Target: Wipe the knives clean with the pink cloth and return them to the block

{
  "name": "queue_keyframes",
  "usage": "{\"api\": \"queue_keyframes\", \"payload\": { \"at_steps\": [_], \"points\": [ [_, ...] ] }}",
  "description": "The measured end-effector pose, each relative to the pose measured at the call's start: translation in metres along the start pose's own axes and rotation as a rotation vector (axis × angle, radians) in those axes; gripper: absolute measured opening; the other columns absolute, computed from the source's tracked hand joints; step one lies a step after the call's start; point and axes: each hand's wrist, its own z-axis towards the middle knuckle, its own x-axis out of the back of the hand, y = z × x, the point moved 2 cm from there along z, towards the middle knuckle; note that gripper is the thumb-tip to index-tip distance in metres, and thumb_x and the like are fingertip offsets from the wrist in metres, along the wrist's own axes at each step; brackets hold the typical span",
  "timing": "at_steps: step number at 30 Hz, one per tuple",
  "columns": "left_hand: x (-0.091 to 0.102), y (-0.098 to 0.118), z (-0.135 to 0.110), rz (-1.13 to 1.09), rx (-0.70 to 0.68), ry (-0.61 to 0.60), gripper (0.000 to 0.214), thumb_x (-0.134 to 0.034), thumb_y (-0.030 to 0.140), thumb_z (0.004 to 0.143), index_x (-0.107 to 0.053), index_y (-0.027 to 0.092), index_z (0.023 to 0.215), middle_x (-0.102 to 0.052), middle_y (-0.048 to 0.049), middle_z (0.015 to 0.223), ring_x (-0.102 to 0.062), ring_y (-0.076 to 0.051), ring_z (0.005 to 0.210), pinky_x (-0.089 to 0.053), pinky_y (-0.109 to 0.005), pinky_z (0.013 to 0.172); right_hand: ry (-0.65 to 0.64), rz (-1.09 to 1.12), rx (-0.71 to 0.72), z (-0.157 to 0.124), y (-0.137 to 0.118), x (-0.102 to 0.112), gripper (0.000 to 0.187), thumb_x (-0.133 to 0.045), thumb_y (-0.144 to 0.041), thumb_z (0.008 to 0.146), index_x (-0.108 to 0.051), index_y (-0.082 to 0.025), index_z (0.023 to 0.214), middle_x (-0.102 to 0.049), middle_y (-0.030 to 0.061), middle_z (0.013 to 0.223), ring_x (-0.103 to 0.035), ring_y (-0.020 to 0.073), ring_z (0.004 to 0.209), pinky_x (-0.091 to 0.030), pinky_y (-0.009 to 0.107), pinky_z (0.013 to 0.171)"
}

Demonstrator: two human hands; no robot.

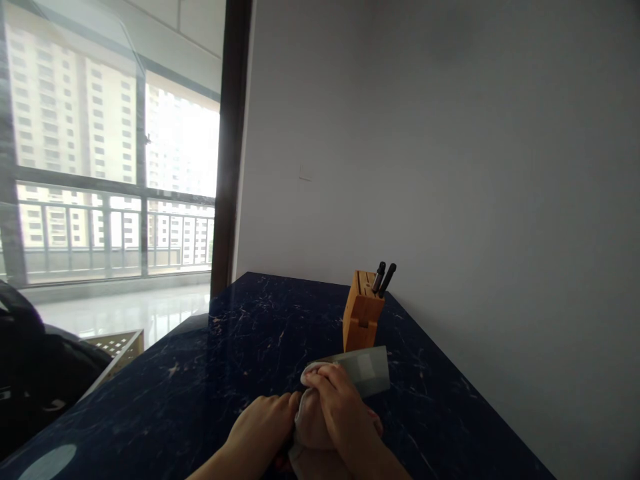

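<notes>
A cleaver (pixel 373 371) with a broad grey blade is held above the dark table, its blade pointing right. My left hand (pixel 265 421) is closed in a fist at the cleaver's handle end; the handle itself is hidden by the fingers. Bunched in my right hand (pixel 341 407) is a pale cloth (pixel 314 421), folded over the blade near the handle. My right fingers press the cloth against the blade, and part of it hangs down below the hand. Just behind the blade stands a wooden knife block (pixel 361 317).
Two black-handled knives (pixel 384 279) stick out of the block's top. The dark blue marbled table (pixel 270 327) runs back to a grey wall (pixel 440 167). At left are a black item (pixel 45 367), a perforated panel (pixel 117 347) and a large window (pixel 115 220).
</notes>
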Motion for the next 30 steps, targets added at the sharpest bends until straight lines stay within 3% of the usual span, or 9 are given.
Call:
{"api": "queue_keyframes", "payload": {
  "at_steps": [4, 9, 15, 20, 25, 30],
  "points": [
    [-0.001, 0.001, 0.001, 0.023, 0.009, -0.009, 0.027, -0.041, 0.006, 0.08, -0.059, 0.016, 0.099, -0.067, -0.008, 0.094, -0.066, -0.025, 0.079, -0.052, -0.035, 0.066, -0.056, 0.048, -0.031, 0.005, 0.002, 0.008, 0.032, -0.04, -0.006, 0.08, -0.061, -0.023, 0.096, -0.062, 0.003, 0.096, -0.057, 0.0181, 0.093, -0.046, 0.031, 0.085],
    [0.001, 0.0, 0.0, 0.011, 0.012, -0.005, 0.031, -0.04, 0.005, 0.08, -0.057, 0.017, 0.103, -0.067, -0.0069, 0.094, -0.066, -0.024, 0.078, -0.052, -0.034, 0.066, -0.187, -0.007, 0.031, 0.0, -0.003, 0.002, 0.035, -0.044, -0.001, 0.076, -0.062, -0.023, 0.096, -0.061, 0.0022, 0.095, -0.055, 0.0195, 0.094, -0.044, 0.032, 0.085],
    [0.004, 0.0, -0.002, -0.012, 0.028, -0.02, 0.024, -0.041, 0.01, 0.08, -0.058, 0.018, 0.095, -0.068, -0.0067, 0.089, -0.066, -0.025, 0.076, -0.051, -0.033, 0.064, -0.128, -0.016, -0.023, 0.001, 0.0, 0.005, 0.035, -0.041, 0.0, 0.075, -0.061, -0.023, 0.094, -0.06, 0.0019, 0.093, -0.056, 0.0184, 0.091, -0.046, 0.03, 0.083],
    [0.004, -0.003, -0.002, -0.086, 0.081, -0.055, 0.031, -0.037, 0.008, 0.081, -0.055, 0.02, 0.104, -0.067, -0.0068, 0.097, -0.065, -0.022, 0.087, -0.049, -0.03, 0.071, -0.274, -0.104, 0.017, -0.004, 0.0, -0.004, 0.036, -0.043, 0.002, 0.074, -0.061, -0.024, 0.093, -0.061, 0.0004, 0.091, -0.056, 0.0178, 0.088, -0.046, 0.029, 0.078],
    [0.004, -0.006, 0.0, -0.113, 0.162, -0.041, 0.027, -0.043, 0.013, 0.076, -0.055, 0.022, 0.098, -0.069, -0.0053, 0.093, -0.066, -0.024, 0.085, -0.048, -0.029, 0.067, -0.198, -0.116, -0.084, 0.0, 0.008, 0.0, 0.037, -0.036, 0.003, 0.076, -0.057, -0.02, 0.094, -0.06, 0.0034, 0.094, -0.055, 0.0165, 0.091, -0.044, 0.029, 0.081],
    [-0.001, -0.012, 0.001, -0.177, 0.206, 0.025, 0.019, -0.045, 0.021, 0.077, -0.055, 0.023, 0.093, -0.07, -0.0042, 0.089, -0.066, -0.024, 0.083, -0.048, -0.028, 0.064, -0.29, -0.141, -0.052, -0.003, 0.006, -0.001, 0.033, -0.039, 0.001, 0.075, -0.06, -0.022, 0.085, -0.06, 0.0021, 0.088, -0.055, 0.0176, 0.085, -0.045, 0.029, 0.074]
  ]
}}
